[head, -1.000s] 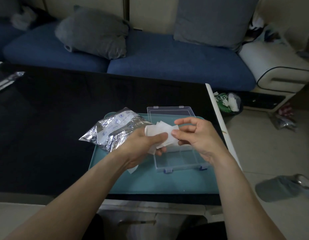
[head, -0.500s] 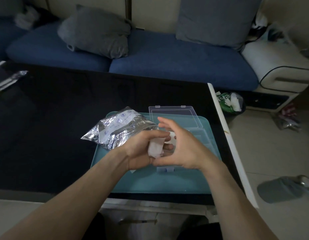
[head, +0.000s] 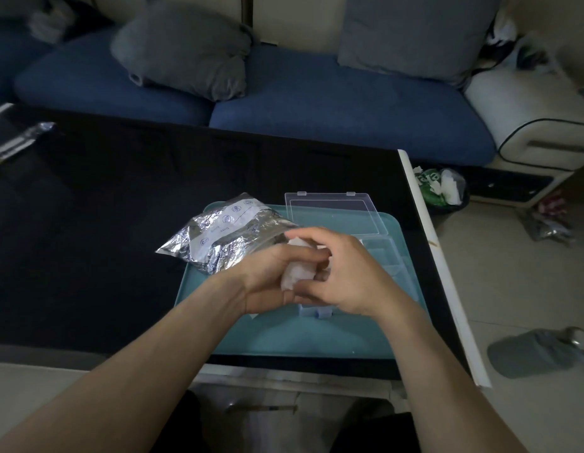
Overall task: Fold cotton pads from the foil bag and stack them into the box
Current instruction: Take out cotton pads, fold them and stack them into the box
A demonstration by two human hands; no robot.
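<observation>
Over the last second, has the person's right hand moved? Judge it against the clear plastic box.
Yes. The right hand has swung left across the clear plastic box, closing against the left hand over the cotton pad.

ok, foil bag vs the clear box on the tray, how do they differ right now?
The foil bag is crinkled, silver and opaque, lying slumped; the clear box is rigid and see-through, its lid flipped open flat behind it. The bag overhangs the teal tray's left edge onto the black table; the box sits within it, partly hidden by the hands. Both rest on the tray.
</observation>
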